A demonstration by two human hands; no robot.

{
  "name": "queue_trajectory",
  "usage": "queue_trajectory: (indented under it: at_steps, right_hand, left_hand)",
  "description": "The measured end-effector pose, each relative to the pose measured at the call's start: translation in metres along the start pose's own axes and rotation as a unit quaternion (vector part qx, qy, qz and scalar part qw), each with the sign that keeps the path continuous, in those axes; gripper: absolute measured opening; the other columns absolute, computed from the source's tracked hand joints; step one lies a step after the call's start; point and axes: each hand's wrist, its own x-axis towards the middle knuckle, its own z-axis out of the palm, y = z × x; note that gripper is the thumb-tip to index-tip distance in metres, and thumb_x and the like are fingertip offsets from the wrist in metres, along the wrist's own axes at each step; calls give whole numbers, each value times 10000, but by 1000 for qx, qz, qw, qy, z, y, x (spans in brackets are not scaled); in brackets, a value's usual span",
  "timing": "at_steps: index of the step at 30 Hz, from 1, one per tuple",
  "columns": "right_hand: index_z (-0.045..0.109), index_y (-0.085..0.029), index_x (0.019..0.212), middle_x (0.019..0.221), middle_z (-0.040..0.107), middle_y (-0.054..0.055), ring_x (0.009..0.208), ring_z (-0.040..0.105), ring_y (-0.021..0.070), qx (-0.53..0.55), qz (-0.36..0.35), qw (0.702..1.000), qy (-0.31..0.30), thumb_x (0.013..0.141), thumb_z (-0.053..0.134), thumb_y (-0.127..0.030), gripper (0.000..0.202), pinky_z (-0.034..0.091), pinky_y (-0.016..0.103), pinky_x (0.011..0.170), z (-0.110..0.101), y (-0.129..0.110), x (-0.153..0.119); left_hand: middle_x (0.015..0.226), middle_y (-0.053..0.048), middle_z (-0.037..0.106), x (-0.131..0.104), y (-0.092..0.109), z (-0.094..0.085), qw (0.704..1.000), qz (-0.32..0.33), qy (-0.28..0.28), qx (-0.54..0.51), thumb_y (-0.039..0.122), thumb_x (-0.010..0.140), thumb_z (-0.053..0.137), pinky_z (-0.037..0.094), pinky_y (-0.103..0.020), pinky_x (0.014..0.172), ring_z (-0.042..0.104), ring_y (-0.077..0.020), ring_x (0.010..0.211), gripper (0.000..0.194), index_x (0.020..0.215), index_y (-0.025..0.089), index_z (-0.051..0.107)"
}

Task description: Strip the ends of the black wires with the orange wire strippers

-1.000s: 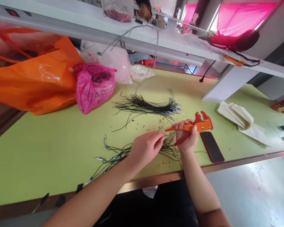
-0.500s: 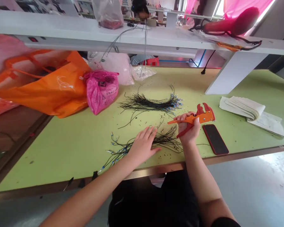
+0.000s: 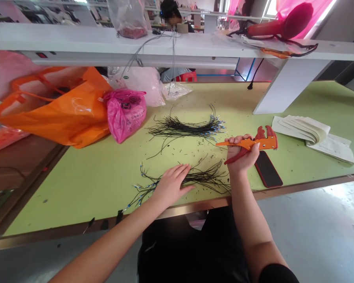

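Observation:
My left hand (image 3: 169,186) lies flat across the near bundle of thin black wires (image 3: 208,177), its fingers stretched out and thumb apart. Blue-ended tips of that bundle fan out to the left, and its middle is partly hidden under the hand. My right hand (image 3: 242,157) is wrapped around a wire stripper (image 3: 265,143) with an orange body and red jaws and handle. The tool is held above the table, jaws pointing right, close to the phone. Farther back rests a second bundle of black wires (image 3: 188,127), blue-and-silver ends toward the right.
A phone (image 3: 268,169) and folded papers (image 3: 303,131) lie at right. Orange (image 3: 65,112) and pink (image 3: 126,114) bags stand at left. A white shelf (image 3: 91,41) spans the back, its panel (image 3: 289,86) reaching the table. Dark scraps litter the tabletop. Another person (image 3: 169,11) is beyond.
My right hand has moved right and slightly up with the wire stripper, toward the phone. My left hand has shifted slightly left on the near wires. The view has moved a little.

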Motion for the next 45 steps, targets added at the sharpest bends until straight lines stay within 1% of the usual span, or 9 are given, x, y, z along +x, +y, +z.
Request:
queue_trajectory:
  at_steps: [6, 14, 19, 26, 29, 31, 36, 40, 45]
  right_hand:
    - [564, -265, 858, 717, 483, 0, 692, 553, 196, 3, -38, 999, 36, 888, 499, -605, 347, 503, 420, 806, -4, -8, 9]
    - [565, -257, 848, 704, 512, -4, 691, 557, 193, 9, 6, 1000, 25, 855, 574, -577, 320, 520, 417, 805, 1, 2, 4]
    - [587, -259, 871, 703, 534, -6, 698, 575, 190, 14, 21, 1000, -1, 874, 573, -575, 316, 534, 411, 809, 1, 6, 0]
    - [559, -267, 858, 675, 552, -23, 685, 595, 193, -41, 49, 998, -16, 851, 611, -617, 354, 559, 420, 824, 6, 6, -4]
    - [563, -262, 868, 678, 567, -18, 693, 614, 197, -63, 70, 995, -22, 847, 604, -632, 373, 573, 412, 808, 1, 8, 1]
    - [556, -259, 872, 682, 577, -10, 697, 628, 206, -108, 98, 989, -22, 853, 577, -660, 403, 584, 409, 782, -4, 11, 4]
    - [586, -227, 921, 740, 641, 24, 678, 646, 201, -239, 228, 940, -82, 853, 541, -761, 541, 584, 356, 690, -15, 21, 3]
    - [629, -208, 935, 745, 672, 32, 668, 642, 195, -281, 330, 880, -195, 839, 570, -790, 593, 561, 328, 626, -17, 29, -9]
    - [676, -210, 944, 775, 696, 43, 669, 657, 200, -291, 359, 864, -199, 834, 587, -788, 596, 565, 335, 623, -22, 36, -13]
  left_hand:
    - [1160, -69, 772, 35, 12, -19, 996, -49, 10, -74, 397, 1041, 481, 552, -431, 944, 701, -261, 1057, 339, 1155, 232, 754]
    - [999, -56, 755, 110, 48, 15, 990, -45, -122, -59, 383, 976, 600, 516, -341, 787, 686, -246, 948, 234, 1012, 246, 786]
    - [928, -34, 727, 113, 50, 26, 988, -59, -125, -62, 256, 950, 582, 475, -287, 699, 674, -202, 889, 213, 864, 253, 776]
    - [910, -61, 718, 106, 58, 32, 988, -88, -101, -74, 207, 916, 592, 462, -286, 658, 681, -203, 811, 153, 889, 203, 743]
    - [830, -38, 724, 104, 54, 30, 989, -97, -76, -86, 179, 925, 567, 465, -283, 641, 687, -197, 758, 167, 864, 211, 719]
    - [854, -27, 742, 101, 47, 23, 987, -115, -27, -106, 199, 953, 543, 484, -279, 641, 690, -180, 726, 167, 939, 219, 708]
    - [906, -36, 742, 96, 27, 5, 946, -102, 213, -221, 212, 959, 565, 520, -250, 643, 656, -122, 629, 147, 1047, 192, 681]
    - [867, -34, 729, 97, 25, 3, 942, -69, 243, -219, 217, 981, 565, 512, -239, 629, 638, -114, 616, 151, 1039, 182, 700]
    - [874, -39, 732, 97, 28, 6, 940, -58, 255, -220, 172, 977, 556, 532, -246, 689, 679, -138, 709, 173, 1061, 182, 707]
